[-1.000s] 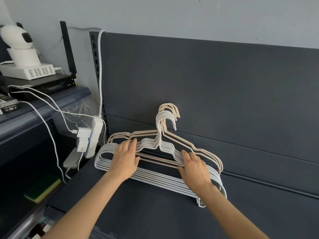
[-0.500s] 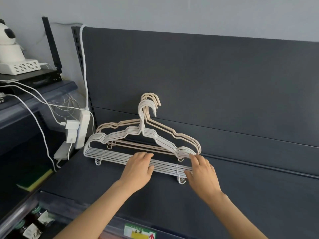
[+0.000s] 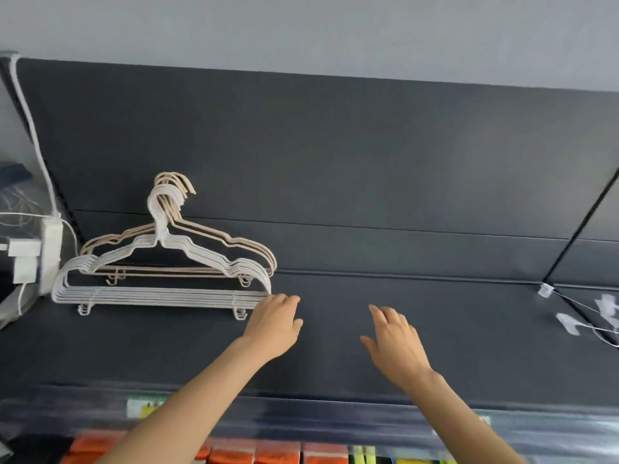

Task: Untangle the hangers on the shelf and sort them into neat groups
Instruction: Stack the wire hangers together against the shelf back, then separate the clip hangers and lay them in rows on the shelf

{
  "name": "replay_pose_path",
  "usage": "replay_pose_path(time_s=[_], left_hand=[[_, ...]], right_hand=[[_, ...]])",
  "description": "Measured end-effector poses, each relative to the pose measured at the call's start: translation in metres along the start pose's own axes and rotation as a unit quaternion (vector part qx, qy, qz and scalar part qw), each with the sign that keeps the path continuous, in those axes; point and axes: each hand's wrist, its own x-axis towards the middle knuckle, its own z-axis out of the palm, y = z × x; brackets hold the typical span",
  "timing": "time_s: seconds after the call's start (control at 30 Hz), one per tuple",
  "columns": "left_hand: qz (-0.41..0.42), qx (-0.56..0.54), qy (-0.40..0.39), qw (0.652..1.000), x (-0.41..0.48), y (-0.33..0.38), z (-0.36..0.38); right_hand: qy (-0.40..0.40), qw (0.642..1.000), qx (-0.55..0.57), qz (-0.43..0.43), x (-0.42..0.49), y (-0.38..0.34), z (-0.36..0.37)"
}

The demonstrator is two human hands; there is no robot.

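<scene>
Several white hangers (image 3: 157, 296) lie stacked on the dark shelf (image 3: 335, 363), hooks leaning on the back panel. Behind them stands a stack of beige hangers (image 3: 214, 234), also leaning on the panel. My left hand (image 3: 273, 326) hovers just right of the white stack's right end, fingers relaxed, its fingertips close to the bars; contact is unclear. My right hand (image 3: 395, 339) is out over bare shelf, fingers loosely spread, holding nothing.
A white power strip with plugs (image 3: 37, 256) and cables hangs at the left end of the shelf. White clips and a thin cable (image 3: 582, 316) lie at the far right. Orange and yellow packs (image 3: 268, 455) fill the row below the shelf edge.
Both hands have let go of the hangers and moved right and back. The two stacks now rest on the shelf, white in front of beige. The view has swung right.
</scene>
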Motion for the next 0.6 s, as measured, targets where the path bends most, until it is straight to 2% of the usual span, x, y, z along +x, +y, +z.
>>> replay_pose_path(time_s=[0.27, 0.6], left_hand=[[0.032, -0.019, -0.026, 0.999, -0.005, 0.132, 0.032], [0.096, -0.037, -0.054, 0.993, 0.016, 0.261, 0.062]], right_hand=[[0.002, 0.999, 0.002, 0.04, -0.053, 0.114, -0.032], [0.01, 0.994, 0.014, 0.108, -0.093, 0.232, -0.06]])
